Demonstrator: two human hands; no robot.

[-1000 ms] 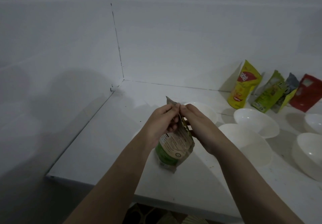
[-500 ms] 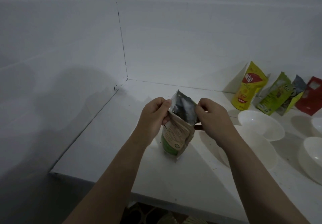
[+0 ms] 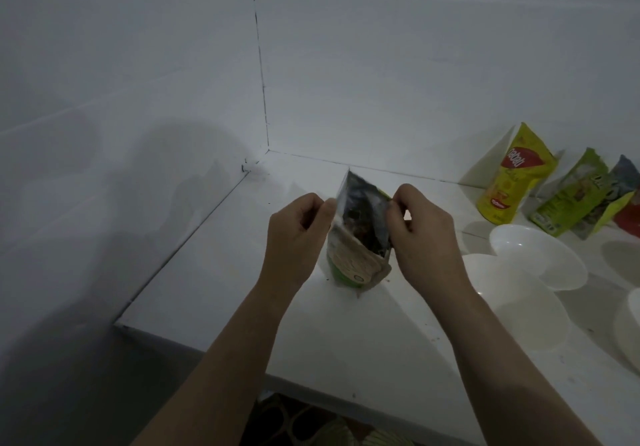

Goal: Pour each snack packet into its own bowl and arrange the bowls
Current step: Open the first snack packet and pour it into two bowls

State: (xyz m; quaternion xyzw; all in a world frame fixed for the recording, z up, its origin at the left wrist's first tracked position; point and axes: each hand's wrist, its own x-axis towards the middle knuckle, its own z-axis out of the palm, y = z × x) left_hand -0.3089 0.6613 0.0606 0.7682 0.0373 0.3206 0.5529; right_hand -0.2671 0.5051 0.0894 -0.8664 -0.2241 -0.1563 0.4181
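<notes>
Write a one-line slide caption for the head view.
Both hands pull open a green snack packet beside empty white bowls.

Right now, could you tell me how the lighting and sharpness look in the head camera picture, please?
Head view: dim and bluish, grainy; soft shadows of the arms fall on the left wall; the wide lens bends the wall's tile lines; the opened snack packet, pinched by the left hand and right hand, is fairly sharp; the yellow packet keeps readable colour; no glare.
</notes>
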